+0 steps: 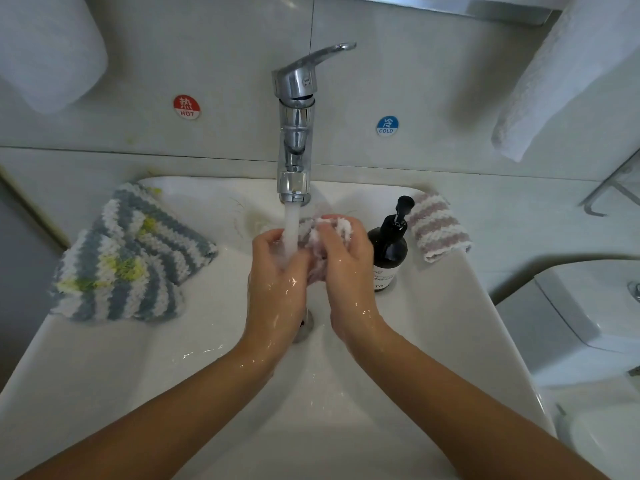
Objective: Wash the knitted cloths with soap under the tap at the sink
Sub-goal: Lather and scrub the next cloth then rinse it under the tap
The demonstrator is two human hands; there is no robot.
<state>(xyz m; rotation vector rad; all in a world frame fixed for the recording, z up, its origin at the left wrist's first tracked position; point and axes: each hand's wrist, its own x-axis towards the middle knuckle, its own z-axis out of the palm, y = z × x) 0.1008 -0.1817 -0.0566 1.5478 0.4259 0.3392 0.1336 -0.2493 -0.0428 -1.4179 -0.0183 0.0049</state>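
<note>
Water runs in a thick stream from the chrome tap (296,133) into the white sink (433,341). Under the stream, my left hand (277,285) and my right hand (346,268) both grip a bunched pink-and-white knitted cloth (320,233), wet and held between them over the basin. Grey-and-white striped knitted cloths with yellow patches (131,258) lie on the sink's left rim. A pink-and-white striped cloth (438,226) lies on the right rim. A black soap pump bottle (389,247) stands just right of my right hand.
Hot (187,106) and cold (387,126) stickers mark the wall behind the tap. White towels hang at upper left (45,50) and upper right (568,74). A toilet cistern (588,306) stands to the right. The drain (306,327) shows between my wrists.
</note>
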